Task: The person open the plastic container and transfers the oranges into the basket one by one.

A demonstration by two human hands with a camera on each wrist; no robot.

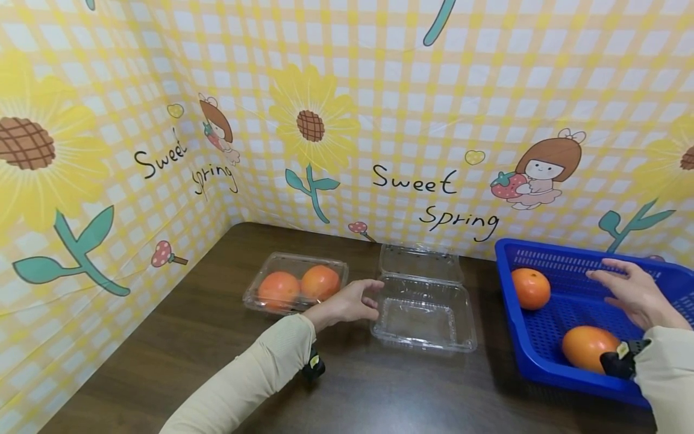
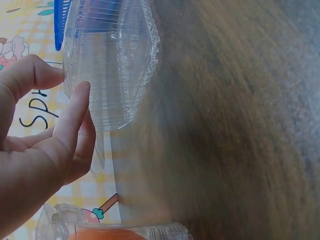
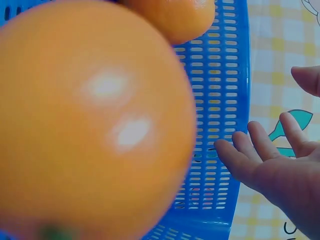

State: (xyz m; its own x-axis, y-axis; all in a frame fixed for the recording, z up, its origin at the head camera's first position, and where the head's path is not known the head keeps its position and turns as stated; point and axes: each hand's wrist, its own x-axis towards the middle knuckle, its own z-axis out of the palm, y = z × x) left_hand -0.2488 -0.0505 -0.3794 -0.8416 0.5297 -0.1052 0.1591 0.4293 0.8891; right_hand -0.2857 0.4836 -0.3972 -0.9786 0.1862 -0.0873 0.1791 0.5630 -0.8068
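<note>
In the head view my left hand [image 1: 347, 302] is at the left rim of a clear plastic clamshell container [image 1: 417, 322] with its lid folded back. Its fingers are loosely bent, with a gap between the fingertips; in the left wrist view they come right up against the rim, though contact is hard to judge. My right hand [image 1: 634, 292] hovers over a blue basket [image 1: 515, 325], fingers spread and holding nothing. Inside the basket lie two oranges: one orange [image 1: 531, 289] at the left wall, another orange [image 1: 588, 348] near the front, partly hidden by the wrist camera.
Left of the open clamshell stands a closed clear container [image 1: 265, 260] with two oranges [image 1: 279, 289] inside. The brown table [image 1: 347, 392] meets a yellow checked cloth backdrop [image 1: 423, 120] behind and at left.
</note>
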